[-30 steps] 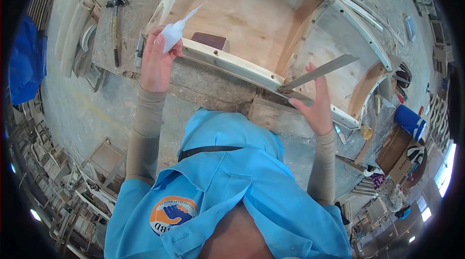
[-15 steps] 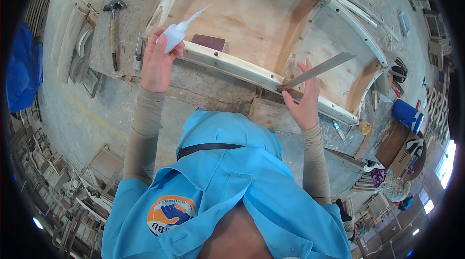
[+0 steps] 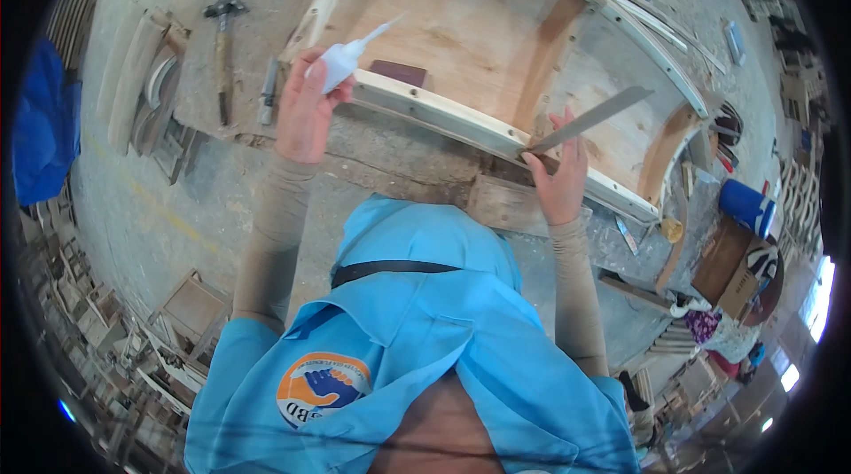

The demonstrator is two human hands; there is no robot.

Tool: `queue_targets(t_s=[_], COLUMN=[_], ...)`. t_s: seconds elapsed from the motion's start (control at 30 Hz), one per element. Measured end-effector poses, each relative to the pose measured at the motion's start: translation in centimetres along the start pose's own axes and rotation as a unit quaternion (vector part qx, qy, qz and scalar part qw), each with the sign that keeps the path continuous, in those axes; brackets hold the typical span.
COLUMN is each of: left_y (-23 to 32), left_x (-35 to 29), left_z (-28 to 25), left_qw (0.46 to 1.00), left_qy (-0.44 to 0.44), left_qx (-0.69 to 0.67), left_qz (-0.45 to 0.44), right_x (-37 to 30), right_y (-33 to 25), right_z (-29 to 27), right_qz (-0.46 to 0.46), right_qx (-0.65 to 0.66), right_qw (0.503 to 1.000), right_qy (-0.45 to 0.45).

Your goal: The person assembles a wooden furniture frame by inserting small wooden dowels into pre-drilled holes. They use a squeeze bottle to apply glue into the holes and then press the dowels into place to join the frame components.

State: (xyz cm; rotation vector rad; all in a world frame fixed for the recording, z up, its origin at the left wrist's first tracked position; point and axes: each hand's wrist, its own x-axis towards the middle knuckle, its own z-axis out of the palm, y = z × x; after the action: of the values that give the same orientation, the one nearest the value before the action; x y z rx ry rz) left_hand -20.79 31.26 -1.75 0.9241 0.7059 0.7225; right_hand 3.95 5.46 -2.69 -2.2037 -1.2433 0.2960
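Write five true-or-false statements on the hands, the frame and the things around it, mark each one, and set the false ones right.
1. The left hand holds a white bottle with a thin nozzle. True.
2. The hammer lies to the right of the wooden frame. False: it lies to the left of it.
3. The right hand is at the lower end of a flat grey strip. True.
4. The dark reddish block is at the frame's far edge. False: it is by the near edge, close to the bottle.
5. A blue container is to the right of the frame. True.
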Motion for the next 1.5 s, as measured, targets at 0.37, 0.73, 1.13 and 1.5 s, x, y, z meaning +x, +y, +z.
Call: queue_targets(t_s=[0.37, 0.73, 1.13, 1.5], left_y=[6.2, 5.2, 2.4, 1.0], left_x=[-0.5, 1.9, 6.6, 7.6], left_z=[-9.2, -14.6, -17.0, -16.5], left_qw=[0.986, 0.924, 0.877, 0.842], left_qy=[0.084, 0.241, 0.219, 0.204], left_qx=[0.008, 0.205, 0.392, 0.472], left_qz=[0.141, 0.216, 0.173, 0.165], right_x=[-0.3, -0.2, -0.1, 0.2], right_y=[0.6, 0.6, 0.3, -0.2], right_z=[-0.4, -0.4, -0.3, -0.7], right_qz=[0.057, -0.028, -0.001, 0.010], right_qx=[0.072, 0.014, 0.024, 0.046], right_qw=[0.995, 0.999, 1.000, 0.997], right_qy=[-0.027, -0.016, -0.016, -0.055])
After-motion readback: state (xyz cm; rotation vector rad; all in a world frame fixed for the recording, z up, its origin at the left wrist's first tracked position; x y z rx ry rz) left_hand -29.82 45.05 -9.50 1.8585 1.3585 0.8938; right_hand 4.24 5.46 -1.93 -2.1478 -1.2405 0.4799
